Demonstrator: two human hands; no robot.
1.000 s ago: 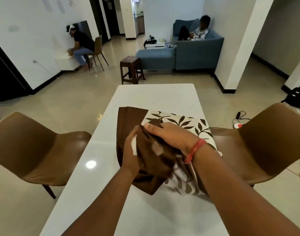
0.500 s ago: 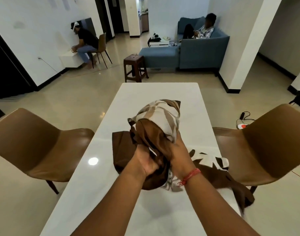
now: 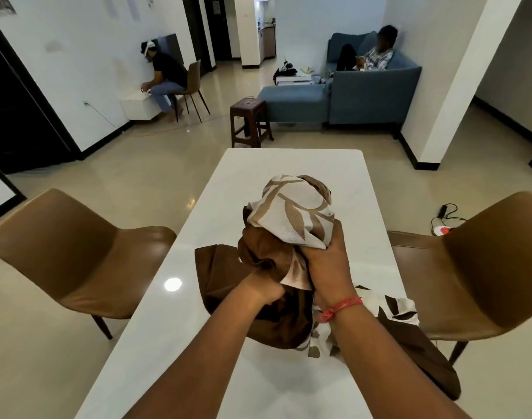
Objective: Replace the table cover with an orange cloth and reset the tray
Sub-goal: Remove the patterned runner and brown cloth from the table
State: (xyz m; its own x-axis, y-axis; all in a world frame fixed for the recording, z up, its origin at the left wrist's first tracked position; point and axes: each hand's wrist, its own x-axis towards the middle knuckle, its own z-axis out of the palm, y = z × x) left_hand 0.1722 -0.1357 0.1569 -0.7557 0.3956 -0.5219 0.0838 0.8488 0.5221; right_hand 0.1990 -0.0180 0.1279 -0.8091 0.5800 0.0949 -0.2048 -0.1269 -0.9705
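A brown and cream leaf-patterned table cover (image 3: 292, 219) is bunched up above the white table (image 3: 258, 164). My left hand (image 3: 260, 290) grips its brown part low down. My right hand (image 3: 328, 264), with a red thread on the wrist, clutches the patterned part just beside it. The bundle's top stands above both fists. Loose ends of the cover trail over the table's right side and hang off the near right edge. No orange cloth and no tray are in view.
Brown chairs stand at the table's left (image 3: 74, 255) and right (image 3: 482, 267). Beyond the far end are a brown stool (image 3: 251, 120) and a blue sofa (image 3: 364, 95) with a seated person; another person sits at the left wall. Cables (image 3: 443, 219) lie on the floor at right.
The cover lay half folded flat on the table a second ago; both hands have gathered it into a bundle and lifted it. Since half a second ago the bundle barely moved.
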